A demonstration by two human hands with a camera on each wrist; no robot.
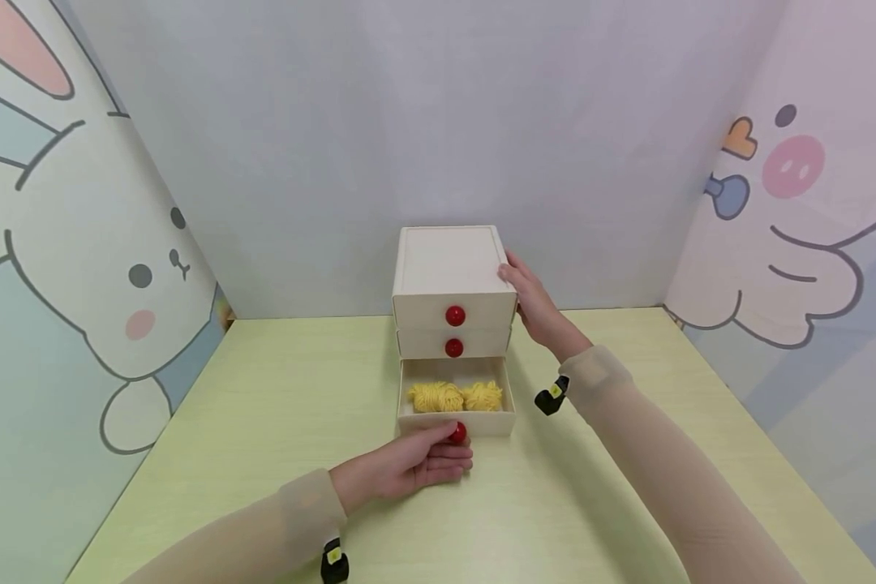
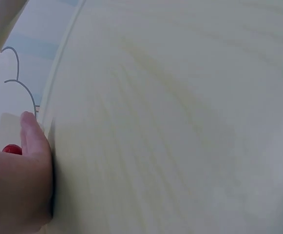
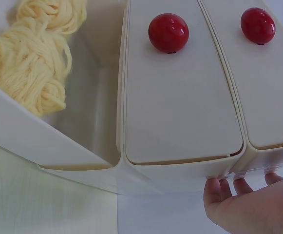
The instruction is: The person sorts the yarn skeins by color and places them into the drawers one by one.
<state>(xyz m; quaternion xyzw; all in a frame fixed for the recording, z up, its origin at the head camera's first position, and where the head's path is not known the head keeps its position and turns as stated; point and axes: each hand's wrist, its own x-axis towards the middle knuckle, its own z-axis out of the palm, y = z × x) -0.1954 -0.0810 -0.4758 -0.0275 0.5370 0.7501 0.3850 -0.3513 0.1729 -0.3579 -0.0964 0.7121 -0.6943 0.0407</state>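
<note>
A small white cabinet [image 1: 448, 259] of stacked drawers stands on the table, each drawer with a round red knob. Its bottom drawer [image 1: 418, 423] is pulled out and holds two bundles of yellow yarn [image 1: 436, 397], also seen as the yarn [image 3: 31, 63] in the right wrist view. At that drawer's front, my left hand [image 1: 412, 464] pinches the red knob [image 1: 458, 432] between thumb and index finger, the other fingers lying below it. My right hand [image 1: 536, 304] rests against the cabinet's right side; in the right wrist view its fingertips [image 3: 213, 187] touch that side wall.
The upper drawer [image 1: 416, 312] and middle drawer [image 1: 416, 344] are closed. Pale yellow-green table [image 1: 263, 422] surface surrounds the cabinet. A plain light backdrop [image 1: 292, 162] rises behind it, and cartoon-printed panels stand on the left and right.
</note>
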